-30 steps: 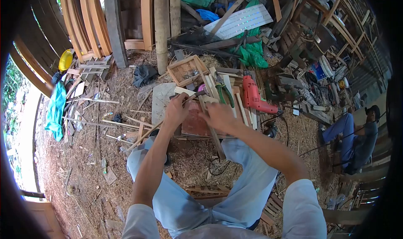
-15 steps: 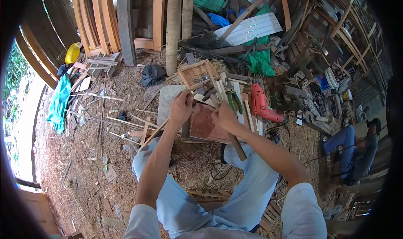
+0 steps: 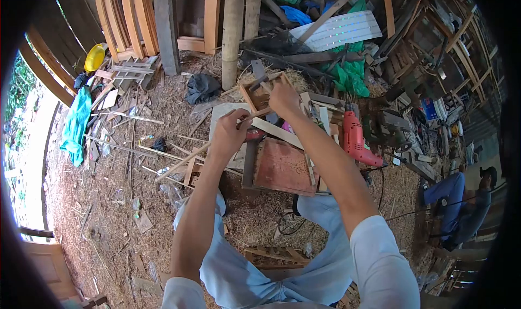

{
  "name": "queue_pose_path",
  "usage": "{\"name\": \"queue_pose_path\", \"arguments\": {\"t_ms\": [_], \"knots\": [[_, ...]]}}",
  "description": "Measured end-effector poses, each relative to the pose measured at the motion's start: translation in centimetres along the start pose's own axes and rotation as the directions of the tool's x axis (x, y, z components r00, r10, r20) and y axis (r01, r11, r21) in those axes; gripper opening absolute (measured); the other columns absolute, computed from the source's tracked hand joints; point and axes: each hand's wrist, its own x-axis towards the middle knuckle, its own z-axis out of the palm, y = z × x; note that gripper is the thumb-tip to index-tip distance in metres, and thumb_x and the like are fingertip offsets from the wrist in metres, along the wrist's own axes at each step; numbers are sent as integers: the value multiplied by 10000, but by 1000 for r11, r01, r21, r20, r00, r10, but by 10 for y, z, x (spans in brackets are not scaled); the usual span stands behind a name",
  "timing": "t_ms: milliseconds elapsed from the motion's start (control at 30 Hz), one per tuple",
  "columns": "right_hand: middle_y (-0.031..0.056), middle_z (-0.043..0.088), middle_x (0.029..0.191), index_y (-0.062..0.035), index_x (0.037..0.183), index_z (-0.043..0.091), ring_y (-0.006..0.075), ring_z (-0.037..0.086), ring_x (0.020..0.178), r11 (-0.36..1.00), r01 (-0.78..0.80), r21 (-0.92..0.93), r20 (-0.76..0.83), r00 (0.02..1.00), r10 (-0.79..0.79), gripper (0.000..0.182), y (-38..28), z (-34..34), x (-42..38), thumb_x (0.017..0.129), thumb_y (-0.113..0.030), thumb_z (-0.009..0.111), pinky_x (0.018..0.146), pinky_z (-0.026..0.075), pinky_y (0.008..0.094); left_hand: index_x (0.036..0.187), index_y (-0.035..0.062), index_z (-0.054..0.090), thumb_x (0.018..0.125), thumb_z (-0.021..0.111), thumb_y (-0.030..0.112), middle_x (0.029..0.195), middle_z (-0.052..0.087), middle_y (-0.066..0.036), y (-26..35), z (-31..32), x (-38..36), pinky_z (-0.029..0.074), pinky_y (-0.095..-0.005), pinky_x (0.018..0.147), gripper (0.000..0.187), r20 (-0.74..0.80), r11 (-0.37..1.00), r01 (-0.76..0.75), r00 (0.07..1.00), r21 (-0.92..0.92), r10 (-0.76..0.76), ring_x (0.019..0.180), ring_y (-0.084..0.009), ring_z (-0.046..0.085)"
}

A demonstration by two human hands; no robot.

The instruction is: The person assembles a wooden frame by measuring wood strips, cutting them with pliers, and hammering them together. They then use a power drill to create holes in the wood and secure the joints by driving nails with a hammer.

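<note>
My left hand (image 3: 232, 131) is closed on a thin wooden strip (image 3: 184, 162), which slants from the lower left up towards my right wrist. My right hand (image 3: 284, 99) is a fist around a wooden-handled tool (image 3: 266, 86); its far end is not clear, and my forearm hides part of it. Just below the hands lies a reddish-brown board (image 3: 282, 165) on a low worktop. A pale wooden strip (image 3: 279, 134) crosses behind the board. A small red and black object (image 3: 253, 136) sits by my left fingers. Behind my right hand is a shallow wooden box (image 3: 251, 98).
A red power drill (image 3: 354, 138) lies right of the board, its cord (image 3: 381, 187) trailing down. Wood offcuts and shavings cover the floor (image 3: 108, 217). A bamboo post (image 3: 230, 37) stands ahead. Another person (image 3: 464, 206) sits at the far right.
My right hand has moved up and away from the board, towards the wooden box. My left hand now holds the thin strip slanting across. The whole view has shifted slightly.
</note>
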Motion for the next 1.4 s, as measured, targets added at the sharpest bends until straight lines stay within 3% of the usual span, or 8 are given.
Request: {"name": "queue_pose_path", "arguments": {"t_ms": [633,833,900,1000,1100,1167,1267,1400], "knots": [[226,659,986,20,1009,660,368,654,947,997,-80,21,20,997,80,267,2,-15,17,858,-198,633,799,543,450,988,-14,624,832,650,46,864,665,-180,11,12,-3,536,-367,662,169,75,991,-42,996,-126,52,756,-301,682],[225,671,895,27,893,658,347,669,836,947,285,149,-309,923,-230,255,34,-58,-18,816,-216,651,748,524,454,967,18,618,818,652,91,847,660,-215,12,26,-3,507,-432,671,170,38,982,-53,997,-183,60,773,-399,639],[175,666,740,8,850,661,308,668,713,927,33,373,62,996,-60,216,41,-94,-61,805,-203,656,702,513,427,988,26,628,829,652,94,866,664,-203,28,29,-3,519,-416,679,175,116,989,-18,993,-145,35,780,-379,652],[132,648,641,-10,809,663,282,658,629,933,104,344,30,992,-121,206,86,-98,-108,801,-216,669,631,507,379,1021,48,640,830,655,104,929,663,-169,49,41,-9,528,-407,718,199,191,993,-70,978,-93,87,831,-351,655],[118,664,677,-2,819,650,217,648,607,922,-55,382,140,990,1,184,108,-105,-148,840,-185,651,551,480,333,1048,75,642,798,666,112,1031,643,-122,56,69,-19,522,-418,768,254,253,971,-224,938,-79,237,906,-337,637],[81,649,695,-9,866,615,149,620,599,697,-295,654,256,953,163,139,119,-104,-164,880,-147,625,512,460,297,1079,108,637,755,667,101,1122,599,-88,58,87,-22,523,-436,775,326,325,952,-306,897,-32,299,932,-335,624],[48,611,721,-20,922,575,107,564,572,419,-323,849,272,946,179,88,117,-112,-183,901,-102,599,496,440,279,1079,115,638,757,660,102,1074,604,-78,58,104,-19,523,-441,768,323,353,946,-317,894,61,277,923,-342,622],[27,572,748,-25,898,559,110,490,562,278,-373,885,325,924,202,129,124,-117,-188,924,-151,564,507,405,277,1043,85,642,716,687,77,1108,590,-68,48,110,-18,538,-431,739,331,394,927,-349,878,135,273,884,-312,642]]}}
